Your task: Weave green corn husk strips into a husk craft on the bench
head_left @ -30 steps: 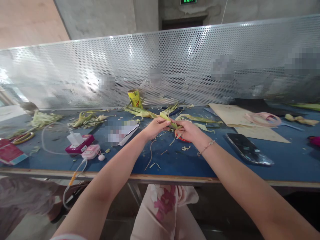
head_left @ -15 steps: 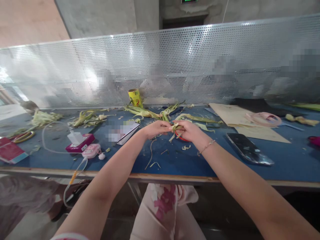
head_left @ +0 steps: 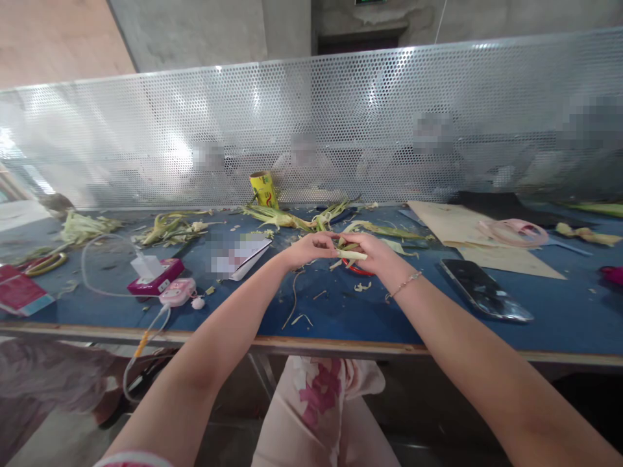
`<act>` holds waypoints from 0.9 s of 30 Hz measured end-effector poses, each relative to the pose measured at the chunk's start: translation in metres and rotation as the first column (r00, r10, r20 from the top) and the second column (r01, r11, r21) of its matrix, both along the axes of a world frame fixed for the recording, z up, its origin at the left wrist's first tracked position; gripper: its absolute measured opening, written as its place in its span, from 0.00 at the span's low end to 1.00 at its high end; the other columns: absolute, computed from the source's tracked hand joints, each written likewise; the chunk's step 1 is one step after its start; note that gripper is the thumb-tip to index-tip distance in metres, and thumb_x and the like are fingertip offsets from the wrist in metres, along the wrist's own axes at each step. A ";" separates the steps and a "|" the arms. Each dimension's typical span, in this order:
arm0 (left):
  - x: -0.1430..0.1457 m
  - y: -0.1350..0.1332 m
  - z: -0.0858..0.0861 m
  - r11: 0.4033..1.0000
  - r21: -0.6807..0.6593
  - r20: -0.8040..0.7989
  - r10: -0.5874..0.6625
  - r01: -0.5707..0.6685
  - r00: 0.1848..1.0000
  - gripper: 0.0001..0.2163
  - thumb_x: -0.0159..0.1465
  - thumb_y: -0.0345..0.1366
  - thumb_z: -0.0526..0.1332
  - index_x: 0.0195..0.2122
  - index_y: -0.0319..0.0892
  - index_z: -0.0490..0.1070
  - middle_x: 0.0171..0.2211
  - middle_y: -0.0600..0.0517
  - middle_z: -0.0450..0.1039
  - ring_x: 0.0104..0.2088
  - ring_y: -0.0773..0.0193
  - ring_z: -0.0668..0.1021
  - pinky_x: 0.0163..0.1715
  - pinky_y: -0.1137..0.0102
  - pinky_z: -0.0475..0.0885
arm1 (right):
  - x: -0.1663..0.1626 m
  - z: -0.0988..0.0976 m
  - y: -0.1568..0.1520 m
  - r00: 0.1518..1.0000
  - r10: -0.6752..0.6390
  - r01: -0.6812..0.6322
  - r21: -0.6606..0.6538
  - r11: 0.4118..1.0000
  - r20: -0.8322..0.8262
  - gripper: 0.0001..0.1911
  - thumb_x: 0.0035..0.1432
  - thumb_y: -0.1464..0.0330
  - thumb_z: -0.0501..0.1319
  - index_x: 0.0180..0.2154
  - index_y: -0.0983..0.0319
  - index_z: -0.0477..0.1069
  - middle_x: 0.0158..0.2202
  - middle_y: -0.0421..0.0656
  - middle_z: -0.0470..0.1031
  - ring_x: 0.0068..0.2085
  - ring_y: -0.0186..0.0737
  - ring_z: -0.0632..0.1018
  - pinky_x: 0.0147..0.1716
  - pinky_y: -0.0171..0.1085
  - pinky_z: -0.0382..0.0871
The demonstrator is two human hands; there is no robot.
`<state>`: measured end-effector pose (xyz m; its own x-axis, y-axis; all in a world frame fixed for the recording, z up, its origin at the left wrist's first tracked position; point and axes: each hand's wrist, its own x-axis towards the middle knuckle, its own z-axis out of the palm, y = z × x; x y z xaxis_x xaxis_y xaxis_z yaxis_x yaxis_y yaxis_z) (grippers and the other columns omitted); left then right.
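Above the middle of the blue table, my two hands meet over a red ring (head_left: 357, 268), which they partly cover. My left hand (head_left: 306, 251) pinches one end of a pale corn husk strip (head_left: 353, 255). My right hand (head_left: 374, 255), with a bracelet at its wrist, is closed round greenish husk pieces (head_left: 346, 245) at the strip's other side. How the fingers grip inside is partly hidden. Just beyond lies a pile of corn husks (head_left: 280, 218), and small husk scraps (head_left: 362, 287) lie in front of the ring.
A phone (head_left: 484, 289) and beige sheets (head_left: 511, 259) with a pink tape roll (head_left: 513, 232) lie right. Left are a purple power strip (head_left: 168, 277), a cabled pink charger (head_left: 178, 293) and a white packet (head_left: 246, 259). Behind stand a yellow can (head_left: 263, 191) and a perforated metal screen (head_left: 311, 130).
The husk between my hands has turned; a pale strip now lies nearly level from my left fingertips toward my right hand, where a bunched piece showed earlier. Both hands stay in almost the same place.
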<state>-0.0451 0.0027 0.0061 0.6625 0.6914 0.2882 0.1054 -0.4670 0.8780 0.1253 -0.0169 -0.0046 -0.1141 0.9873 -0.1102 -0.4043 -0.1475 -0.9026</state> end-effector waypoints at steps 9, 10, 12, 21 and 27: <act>0.001 -0.002 -0.005 0.989 -0.098 0.053 -0.105 0.110 0.993 0.13 0.47 0.42 0.69 0.20 0.37 0.71 0.30 0.52 0.72 0.26 0.72 0.68 0.28 0.72 0.60 | -0.005 -0.003 0.000 0.997 0.079 -0.076 0.121 0.990 -0.019 0.04 0.52 0.76 0.61 0.27 0.63 0.69 0.20 0.40 0.68 0.21 0.33 0.70 0.20 0.33 0.65; 0.002 -0.003 -0.006 0.987 -0.116 0.059 -0.101 0.107 0.993 0.13 0.47 0.42 0.69 0.20 0.37 0.71 0.28 0.53 0.71 0.25 0.73 0.68 0.27 0.73 0.60 | -0.006 -0.002 -0.001 0.996 0.084 -0.080 0.130 0.988 -0.023 0.04 0.51 0.75 0.61 0.27 0.63 0.68 0.20 0.40 0.69 0.22 0.33 0.71 0.21 0.34 0.66; 0.003 -0.005 -0.006 0.984 -0.148 0.052 -0.098 0.104 0.994 0.13 0.47 0.42 0.69 0.21 0.37 0.72 0.23 0.54 0.69 0.24 0.73 0.67 0.26 0.73 0.60 | -0.009 -0.002 -0.002 0.996 0.083 -0.080 0.120 0.990 -0.020 0.04 0.51 0.75 0.62 0.27 0.63 0.68 0.20 0.40 0.70 0.22 0.34 0.72 0.22 0.34 0.67; 0.008 -0.005 -0.008 0.980 -0.179 0.097 -0.074 0.090 0.993 0.16 0.48 0.45 0.69 0.26 0.36 0.72 0.24 0.54 0.72 0.27 0.72 0.72 0.33 0.72 0.66 | -0.004 0.003 -0.004 0.999 -0.043 0.041 0.236 0.971 0.001 0.07 0.46 0.72 0.66 0.25 0.62 0.68 0.20 0.36 0.67 0.19 0.29 0.67 0.20 0.33 0.62; 0.005 -0.004 -0.005 0.930 -0.359 0.206 -0.006 0.082 0.979 0.16 0.50 0.43 0.69 0.30 0.37 0.69 0.26 0.53 0.74 0.27 0.71 0.76 0.35 0.71 0.69 | 0.006 -0.004 0.007 0.886 -0.377 0.195 0.523 0.830 0.268 0.08 0.50 0.63 0.63 0.30 0.61 0.69 0.27 0.40 0.71 0.26 0.32 0.69 0.26 0.34 0.62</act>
<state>-0.0396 -0.0018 0.0011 0.6503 0.7447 0.1502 -0.1011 -0.1111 0.9887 0.1318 -0.0095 -0.0085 0.1373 0.9076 0.3968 -0.0082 0.4016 -0.9158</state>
